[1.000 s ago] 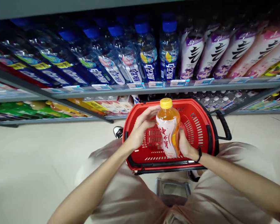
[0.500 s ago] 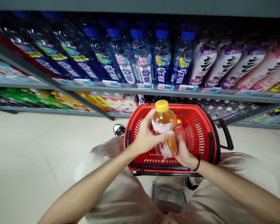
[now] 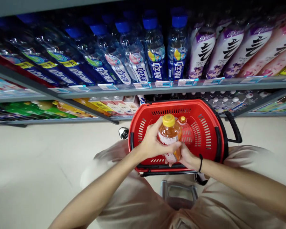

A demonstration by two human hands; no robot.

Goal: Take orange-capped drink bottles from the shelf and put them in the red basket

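Both hands hold a bottle of orange drink (image 3: 169, 130) with a yellow cap and a white label, over the red shopping basket (image 3: 207, 127). My left hand (image 3: 153, 140) wraps its upper side, thumb across the front. Lower down, my right hand (image 3: 186, 156) grips the bottle near its base; some of its fingers are hidden behind it. The bottle leans slightly, cap away from me. Inside the basket, just beyond the held bottle, a second bottle with a yellow cap (image 3: 182, 120) shows mainly its top.
Blue-capped drink bottles (image 3: 154, 54) and white-and-purple bottles (image 3: 202, 52) line the shelf ahead, above price tags. A lower shelf edge (image 3: 95, 118) runs close behind the basket. The basket's black handle (image 3: 234, 127) juts right. A grey-framed seat (image 3: 180, 192) shows between my legs.
The held bottle and both hands have sunk lower toward the basket, the bottle now seen more from above. The view has shifted and tilted slightly.
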